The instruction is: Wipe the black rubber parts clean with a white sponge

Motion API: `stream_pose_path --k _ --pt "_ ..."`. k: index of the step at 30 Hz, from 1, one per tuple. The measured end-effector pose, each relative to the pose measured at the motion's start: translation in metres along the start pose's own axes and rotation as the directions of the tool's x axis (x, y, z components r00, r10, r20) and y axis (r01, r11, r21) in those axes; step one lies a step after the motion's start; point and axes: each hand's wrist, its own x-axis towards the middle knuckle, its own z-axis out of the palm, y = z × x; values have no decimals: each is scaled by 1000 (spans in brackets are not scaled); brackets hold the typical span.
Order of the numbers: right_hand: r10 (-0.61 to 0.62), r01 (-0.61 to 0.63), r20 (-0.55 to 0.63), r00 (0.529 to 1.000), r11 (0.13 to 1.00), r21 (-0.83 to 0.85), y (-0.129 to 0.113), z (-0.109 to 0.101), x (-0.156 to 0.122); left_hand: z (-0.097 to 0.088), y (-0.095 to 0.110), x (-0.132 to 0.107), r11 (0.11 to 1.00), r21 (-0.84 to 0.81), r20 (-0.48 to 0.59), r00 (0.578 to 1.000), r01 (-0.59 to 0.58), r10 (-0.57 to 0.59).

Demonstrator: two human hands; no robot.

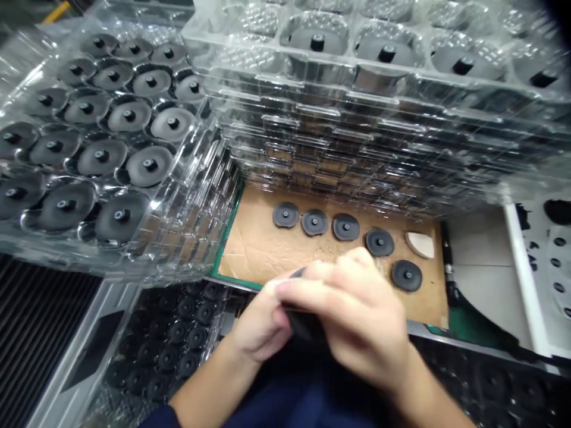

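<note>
Several rows of grey discs (129,116), each with a dark central stud, sit in the pockets of the top tray of the left stack (209,172), made of clear plastic trays. Below it, at the lower left edge, is a dark ribbed surface (35,315). Next to the right, a lower tray (178,333) contains dark round parts, shown dimly.

A cardboard sheet (250,238) lies over a green surface (220,264), its near edge partly covered by the hands. The left hand (263,321) has its thumb and fingers bent and closed on a dark piece (306,324). This piece is between the two hands, in front of the wearer's dark blue clothing; its shape is mostly hidden and blurred. The right hand (366,309) has its fingers curled over the same piece, gripping it from the other side; fingertip contact is obscured.

Beyond the hands, five loose discs (345,227) lie apart on the cardboard, studs up: four in a slightly slanting line, the fifth nearer the wearer at right. An off-white piece (420,244) lies beside them. Behind, the tall rear stack (321,110) of clear trays extends rightward, also loaded. At far right is a white panel (542,297) with black marks.
</note>
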Motion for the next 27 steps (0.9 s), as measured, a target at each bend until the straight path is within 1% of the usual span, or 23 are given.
stream_pose_path --k 1,2,4,5,6,9,11,12,14,16,17,18,19,20,21,22,23,24,25,26,27 --pt "85 -85 -7 996 995 58 7 -2 -5 0 0 0 999 -35 18 1000 -9 10" --pt "205 -204 -9 979 975 94 16 -3 -11 -1 1 0 996 -89 40 999 -18 21" --pt "421 -417 2 907 899 135 40 0 -31 -5 0 -1 976 -214 85 995 -26 45" --pt "490 -486 9 872 863 142 52 6 -43 -7 0 -1 962 -271 109 992 -28 59" --pt "525 -521 15 851 841 143 64 14 -55 -8 -1 -2 948 -317 131 989 -28 73" --pt "544 -538 -8 839 833 132 89 42 -83 -9 -4 -4 919 -395 168 982 -17 90" --pt "555 -546 -65 829 829 119 93 51 -90 -6 -6 -5 906 -424 197 977 11 80" --pt "560 -550 -96 823 827 116 92 50 -90 -4 -7 -6 901 -432 220 973 28 75" --pt "563 -549 -145 814 826 124 84 39 -85 0 -9 -6 902 -428 274 959 54 72" --pt "558 -538 -177 811 829 150 73 23 -80 3 -12 -5 924 -381 299 949 25 98" --pt "558 -534 -186 809 829 167 68 17 -78 4 -14 -4 945 -326 293 948 -25 126" --pt "561 -531 -190 806 826 187 64 13 -79 4 -17 -3 966 -237 279 945 -103 170" --pt "567 -532 -192 801 821 207 61 11 -80 4 -21 -1 972 -103 264 937 -209 230" --pt "577 -536 -191 794 813 227 60 11 -83 4 -25 2 941 71 263 916 -332 303" --pt "589 -543 -191 785 803 248 60 12 -88 3 -28 4 852 262 289 879 -454 380" --pt "605 -551 -192 773 790 268 60 13 -93 3 -31 7 713 428 343 830 -555 440" --pt "621 -560 -198 759 776 288 61 14 -99 3 -33 10 555 542 414 776 -631 476" --pt "638 -569 -205 742 762 309 61 13 -104 4 -34 12 412 602 483 722 -684 495" --pt "655 -577 -216 724 746 332 59 11 -109 6 -34 13 303 617 544 672 -726 502" --pt "671 -580 -227 706 732 358 57 6 -113 9 -34 13 246 623 575 649 -742 498" --pt "682 -577 -235 692 719 388 53 1 -116 11 -32 13 227 635 582 650 -739 488"
